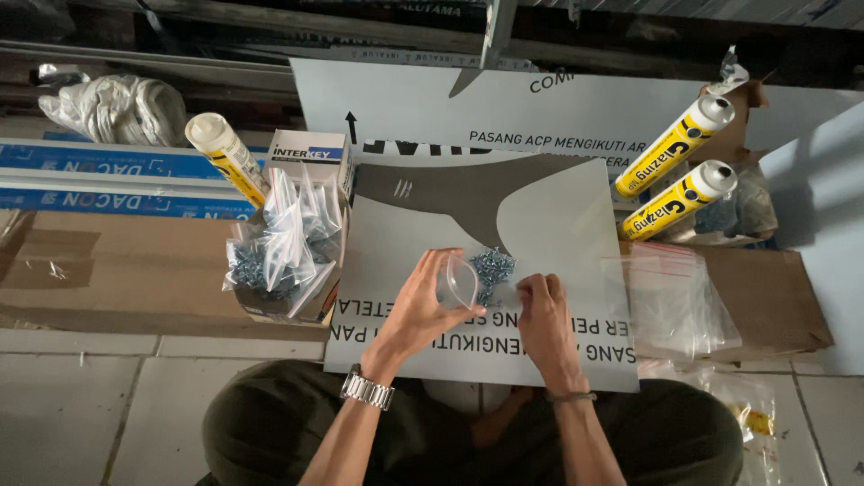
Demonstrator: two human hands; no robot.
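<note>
The left hand (416,310) holds a small clear cup (460,283), fingers curled round its side and thumb under the rim, so that the cup lies tipped with its mouth toward the right and a little away from the person. Straight off that mouth, touching or just beside the rim, lies a heap of screws (492,267) on a grey sheet (549,216) that rests across the person's lap and the floor. The right hand (544,319) sits on the sheet just below and right of the heap, fingers bunched together with the tips down at the heap's near edge; whether they pinch a screw I cannot tell, since the tips are hidden. So the heap lies between the two hands, ahead of both, with the cup's open end on its left and the right fingertips at its lower right; the right hand is the nearer to the screws, the left nearer only through the cup. The cup's axis runs roughly left to right, pointing into the heap. Left of the sheet stands a carton (297,270) stuffed with clear bags of screws. To the right lies a flat stack of empty zip bags (670,301), and beyond it two yellow sealant tubes (677,171), well apart from both hands.
</note>
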